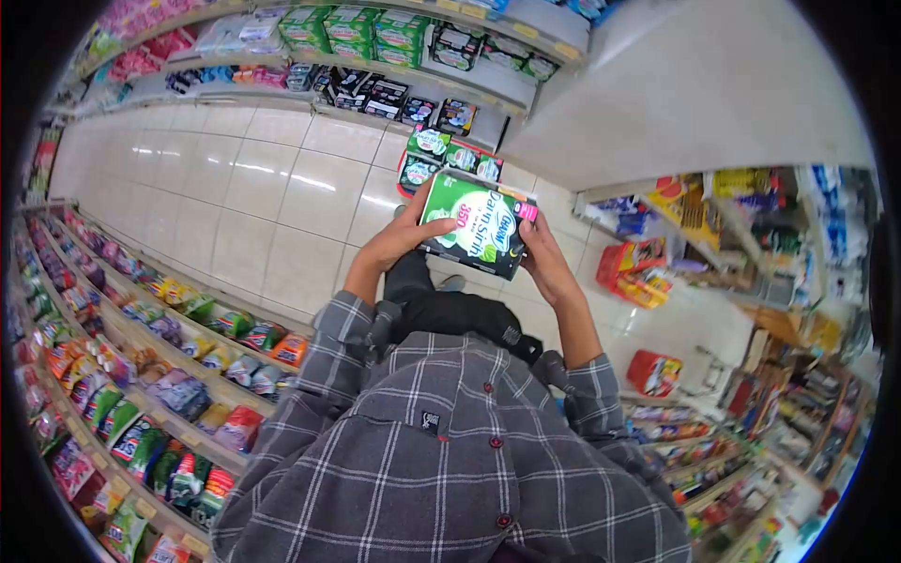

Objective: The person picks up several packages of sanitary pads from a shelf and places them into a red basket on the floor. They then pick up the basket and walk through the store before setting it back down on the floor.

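The largest things around are the long shelves with goods, and between them lies the pale tiled floor. On this floor, just beyond the held thing, is a red basket, with some green and dark packs inside it. Nearer to the body, the large green and black pack is in the air, in front of the person's waist, between the two hands, and its printing runs sideways. The left hand grips it at the left side, and the right hand at the right side, so I judge the weight is well shared. Each hand is curled around its edge, opened about as much as the pack is thick; the fingers behind it are hidden, so I cannot tell how they are placed there. The left thumb lies flat on the front face, while the right thumb presses near the edge, just under a small pink patch. For a good hold, even and gentle pressure seems best, because too strong a thumb could dent the face.
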The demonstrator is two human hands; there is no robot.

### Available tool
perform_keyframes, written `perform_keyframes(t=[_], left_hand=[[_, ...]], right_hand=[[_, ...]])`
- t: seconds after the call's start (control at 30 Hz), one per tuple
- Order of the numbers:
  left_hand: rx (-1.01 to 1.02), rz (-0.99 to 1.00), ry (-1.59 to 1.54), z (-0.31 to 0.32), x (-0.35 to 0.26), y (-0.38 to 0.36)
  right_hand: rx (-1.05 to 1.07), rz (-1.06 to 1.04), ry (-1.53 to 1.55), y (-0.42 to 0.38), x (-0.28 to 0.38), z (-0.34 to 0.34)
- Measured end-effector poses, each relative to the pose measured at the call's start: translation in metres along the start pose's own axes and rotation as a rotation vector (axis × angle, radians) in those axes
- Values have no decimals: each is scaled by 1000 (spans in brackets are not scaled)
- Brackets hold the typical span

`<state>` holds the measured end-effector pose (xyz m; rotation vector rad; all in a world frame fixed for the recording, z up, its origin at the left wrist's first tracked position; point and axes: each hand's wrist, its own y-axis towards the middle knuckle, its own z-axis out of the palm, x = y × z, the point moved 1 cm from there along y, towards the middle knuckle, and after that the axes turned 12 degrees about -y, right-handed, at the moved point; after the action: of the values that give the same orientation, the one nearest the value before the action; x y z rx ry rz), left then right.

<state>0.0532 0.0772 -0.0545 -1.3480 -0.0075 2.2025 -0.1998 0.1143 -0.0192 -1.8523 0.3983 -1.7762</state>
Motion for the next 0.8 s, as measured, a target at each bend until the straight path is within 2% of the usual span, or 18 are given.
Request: perform_keyframes(t=[0.13,0.33,0.6,0.73,0.8], left_hand=[[-127,14,-90,27,-3,-44],[-57,21,-192,33,5,-88],[-177,14,-207,46,7,-80],[-220,32,-225,40,9,-72],[-239,36,-214,40,6,-69]], right_hand=[[25,-226,-22,-38,-8,7],[56,-312,-109,-63,-20,6],[-37,-384,-106,-71,-23,17],[-150,-498,-304,-78,-12,21],[-187,-647,-565,-79,-1,25]])
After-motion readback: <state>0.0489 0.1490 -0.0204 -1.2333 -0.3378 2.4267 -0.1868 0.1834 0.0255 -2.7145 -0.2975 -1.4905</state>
